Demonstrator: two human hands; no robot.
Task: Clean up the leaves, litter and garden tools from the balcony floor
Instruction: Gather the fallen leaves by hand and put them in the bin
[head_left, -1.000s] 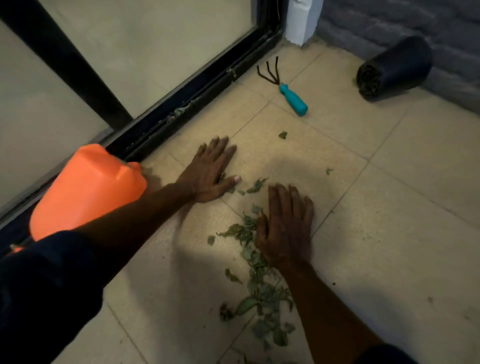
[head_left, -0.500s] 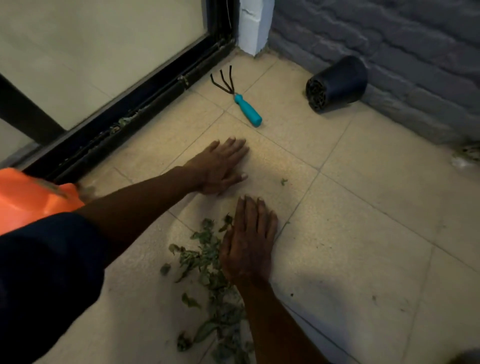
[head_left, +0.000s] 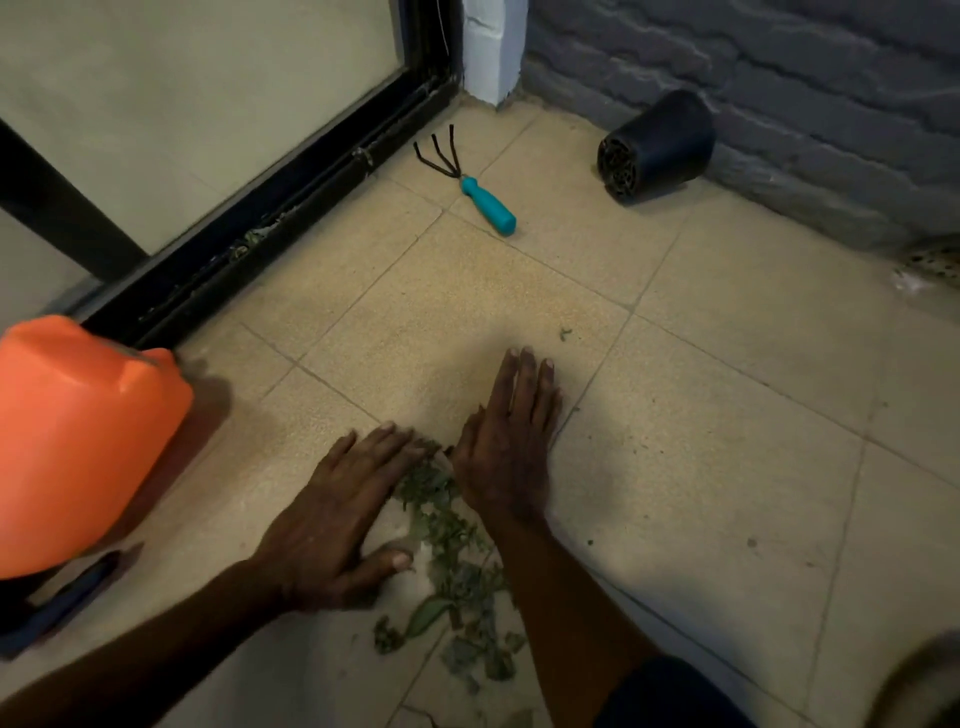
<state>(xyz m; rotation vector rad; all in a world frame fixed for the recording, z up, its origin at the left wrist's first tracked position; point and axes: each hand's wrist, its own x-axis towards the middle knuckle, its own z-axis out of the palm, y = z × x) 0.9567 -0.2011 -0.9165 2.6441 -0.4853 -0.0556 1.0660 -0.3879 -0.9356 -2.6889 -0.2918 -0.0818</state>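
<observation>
Green leaves: a loose heap of crumpled green leaves (head_left: 447, 535) lies on the beige tiled floor (head_left: 727, 415), between the person's two hands, and trails off toward the near edge of the view.
Left hand: the left hand (head_left: 332, 525) lies palm down on the tiles at the heap's left side. Its fingers are straight and slightly spread, with the thumb splayed toward the leaves, and it grips nothing.
Right hand: the right hand (head_left: 509, 447) lies palm down at the heap's right side, reaching a little farther forward. Its fingers are straight and close together, and it holds nothing.
Stray leaf: one small green scrap (head_left: 565, 332) sits alone on the tile just beyond the right fingertips.
Hand rake: a three-pronged black metal hand rake with a teal handle (head_left: 470, 182) lies flat near the far corner, well apart from the hands, with its prongs pointing toward the door.
Pot: a black plastic plant pot (head_left: 657, 145) lies on its side against the grey brick wall (head_left: 779, 78).
Container: an orange plastic container (head_left: 78, 441) stands at the left, beside the black sliding-door track (head_left: 270, 228).
Track: bits of leaf litter are lodged in the channel.
Right edge: a speckled object (head_left: 935, 260) is partly in view; what it is cannot be told.
</observation>
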